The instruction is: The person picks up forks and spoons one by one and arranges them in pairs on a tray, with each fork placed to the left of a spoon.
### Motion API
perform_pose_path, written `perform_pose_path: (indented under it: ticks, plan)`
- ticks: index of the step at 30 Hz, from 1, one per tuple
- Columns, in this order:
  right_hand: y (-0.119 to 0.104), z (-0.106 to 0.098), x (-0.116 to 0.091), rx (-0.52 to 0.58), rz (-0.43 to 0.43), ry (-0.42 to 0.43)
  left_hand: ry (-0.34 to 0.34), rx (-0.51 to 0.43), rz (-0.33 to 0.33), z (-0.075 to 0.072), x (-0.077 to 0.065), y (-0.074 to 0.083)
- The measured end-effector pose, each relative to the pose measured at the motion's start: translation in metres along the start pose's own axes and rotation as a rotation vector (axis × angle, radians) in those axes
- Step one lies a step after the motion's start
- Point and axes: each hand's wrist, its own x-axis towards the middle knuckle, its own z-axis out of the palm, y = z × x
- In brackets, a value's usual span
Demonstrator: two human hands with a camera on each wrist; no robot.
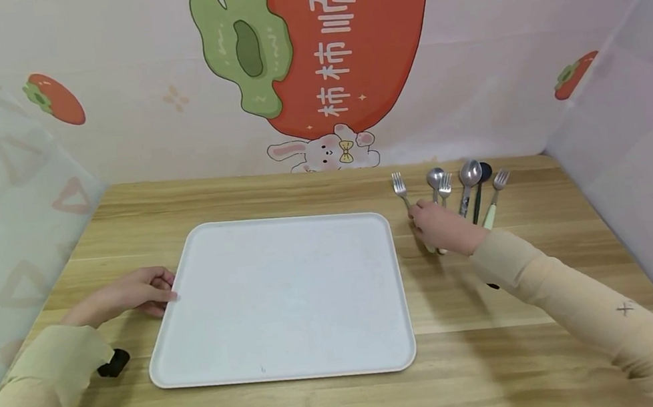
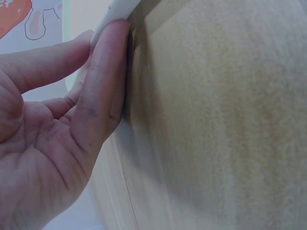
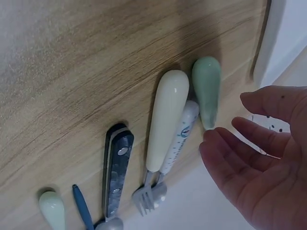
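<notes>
A white rectangular tray (image 1: 288,295) lies on the wooden table. My left hand (image 1: 137,292) pinches its left rim; in the left wrist view, the thumb and fingers (image 2: 103,72) grip the tray edge (image 2: 115,14) from both sides. Over the cutlery at the right, my right hand (image 1: 446,223) reaches to the leftmost fork (image 1: 400,185). Its green handle (image 3: 207,86) shows in the right wrist view, with the fingertips right beside its narrow end and the thumb apart from them. Nearby lie a cream-handled fork (image 3: 168,120) and a white-handled spoon (image 3: 177,143).
Farther right are a large spoon (image 1: 471,173) with a dark patterned handle, a black spoon (image 1: 485,171) and a fork (image 1: 501,178) with a pale green handle. A small black object (image 1: 113,363) sits by the left sleeve. Printed walls stand behind and on both sides.
</notes>
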Motion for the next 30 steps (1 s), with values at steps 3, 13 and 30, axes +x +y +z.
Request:
perform_pose_path:
  ticks: [3,13,30]
  plan:
    - [0.002,0.000,0.003,0.026,0.034,-0.005,0.004,0.003,0.002,0.000,0.000,-0.001]
    - [0.008,0.006,0.013,0.143,0.148,-0.036,0.014,0.013,0.001,0.000,-0.001,0.001]
    - [0.005,0.005,0.021,0.277,0.300,-0.077,-0.003,0.012,-0.003,0.001,-0.003,0.003]
